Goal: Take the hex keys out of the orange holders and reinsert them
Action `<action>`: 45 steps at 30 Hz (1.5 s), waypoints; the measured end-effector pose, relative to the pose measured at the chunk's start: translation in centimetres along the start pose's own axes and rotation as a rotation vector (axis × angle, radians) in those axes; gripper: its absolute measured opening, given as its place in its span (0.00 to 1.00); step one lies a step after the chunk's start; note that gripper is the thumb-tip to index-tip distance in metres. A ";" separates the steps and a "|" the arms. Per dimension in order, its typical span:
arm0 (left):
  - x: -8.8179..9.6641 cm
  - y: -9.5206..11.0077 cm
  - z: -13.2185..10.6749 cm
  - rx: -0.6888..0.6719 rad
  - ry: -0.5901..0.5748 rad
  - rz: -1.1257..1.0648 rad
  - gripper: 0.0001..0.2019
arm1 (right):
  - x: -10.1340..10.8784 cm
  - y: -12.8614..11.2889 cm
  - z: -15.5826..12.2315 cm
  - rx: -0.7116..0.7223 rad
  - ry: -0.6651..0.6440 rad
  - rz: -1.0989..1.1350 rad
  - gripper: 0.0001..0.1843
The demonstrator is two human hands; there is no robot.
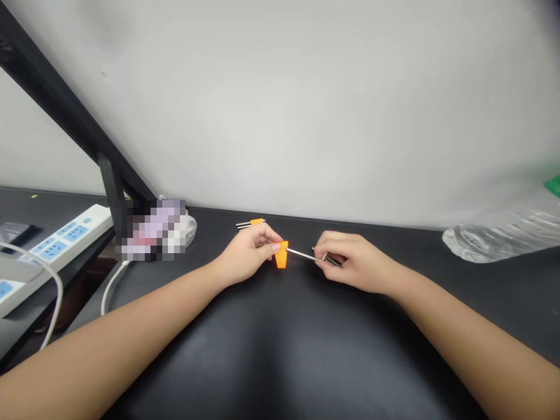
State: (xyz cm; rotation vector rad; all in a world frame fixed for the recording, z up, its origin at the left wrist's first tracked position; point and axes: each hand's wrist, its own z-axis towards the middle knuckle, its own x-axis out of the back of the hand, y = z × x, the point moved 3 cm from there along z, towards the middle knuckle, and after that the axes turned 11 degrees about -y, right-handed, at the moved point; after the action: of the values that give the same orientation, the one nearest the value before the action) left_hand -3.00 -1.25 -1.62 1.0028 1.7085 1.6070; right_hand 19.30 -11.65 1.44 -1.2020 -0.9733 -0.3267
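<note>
My left hand [252, 251] pinches a small orange plastic piece [282, 256] between thumb and fingertips, just above the black table. From the right, a thin silver metal rod [303, 255] reaches the upper part of that piece; whether it sits in a hole there I cannot tell. My right hand [350, 259] is closed on the rod's other end, with more dark, thin metal [333, 261] showing between its fingers. Behind my left hand lies a second orange piece [256, 222] with several thin metal rods [243, 225] sticking out, partly hidden by the hand.
On the left stand a white power strip [70, 233] with blue sockets and a white cable [56, 291]. A black slanted frame [79, 122] rises there, beside a pixelated bundle [157, 230]. Clear plastic wrap [490, 239] lies at the right. A pale wall [306, 116] backs the black table [280, 350].
</note>
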 end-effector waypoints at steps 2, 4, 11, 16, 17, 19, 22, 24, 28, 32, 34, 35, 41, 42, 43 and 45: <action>0.0 0.1 -0.1 -0.010 -0.017 -0.017 0.12 | 0.0 0.1 -0.1 -0.030 -0.013 0.036 0.03; 0.1 0.2 -0.1 -0.017 -0.025 -0.026 0.12 | 0.0 0.4 -0.2 -0.063 -0.018 0.085 0.03; 0.1 -0.3 0.0 -0.021 -0.017 -0.013 0.11 | 0.1 1.0 -0.2 -0.106 -0.011 0.085 0.03; 0.0 -0.4 -0.1 -0.035 -0.036 0.104 0.12 | 0.3 0.6 -0.3 -0.220 -0.023 0.272 0.06; -0.2 -0.3 -0.2 -0.037 -0.043 0.134 0.12 | 0.2 0.5 -0.3 -0.264 -0.008 0.394 0.08; -0.6 0.1 -0.5 -0.047 -0.060 0.164 0.12 | -0.3 0.2 -0.1 -0.317 0.045 0.627 0.13; -1.4 0.6 -1.0 -0.079 -0.109 0.116 0.13 | -1.6 -0.7 0.4 -0.333 0.129 0.842 0.16; -2.1 0.8 -1.3 -0.106 -0.150 0.100 0.13 | -3.1 -1.4 0.8 -0.348 0.123 0.963 0.18; -2.9 1.0 -1.8 -0.163 -0.173 0.171 0.12 | -5.8 -2.8 0.7 -0.406 0.154 1.016 0.21; -3.5 1.6 -2.8 -0.213 -0.152 0.406 0.08 | -7.4 -3.8 -0.1 -0.469 0.230 1.030 0.25; -3.9 2.2 -3.5 -0.251 -0.126 0.674 0.10 | -7.6 -4.0 -0.2 -0.471 0.297 1.072 0.25; -4.1 2.5 -3.8 -0.269 -0.109 0.812 0.13 | -7.6 -4.1 -0.2 -0.470 0.321 1.090 0.25; -4.8 2.9 -4.5 -0.312 -0.046 1.228 0.18 | -7.6 -4.3 0.0 -0.472 0.309 1.089 0.26; -4.8 2.8 -4.5 -0.333 -0.060 1.252 0.16 | -7.7 -4.3 0.0 -0.475 0.292 1.103 0.26; -4.7 2.6 -4.4 -0.356 -0.077 1.268 0.15 | -7.7 -4.3 0.0 -0.473 0.273 1.119 0.25; -4.3 2.4 -4.2 -0.393 -0.098 1.285 0.14 | -7.5 -4.2 -0.2 -0.461 0.248 1.106 0.24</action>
State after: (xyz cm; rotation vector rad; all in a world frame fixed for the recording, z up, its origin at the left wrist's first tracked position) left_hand -3.84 -7.18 0.82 2.0855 0.4948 2.3882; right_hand 12.21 -15.40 -1.69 -1.8760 0.0840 0.2039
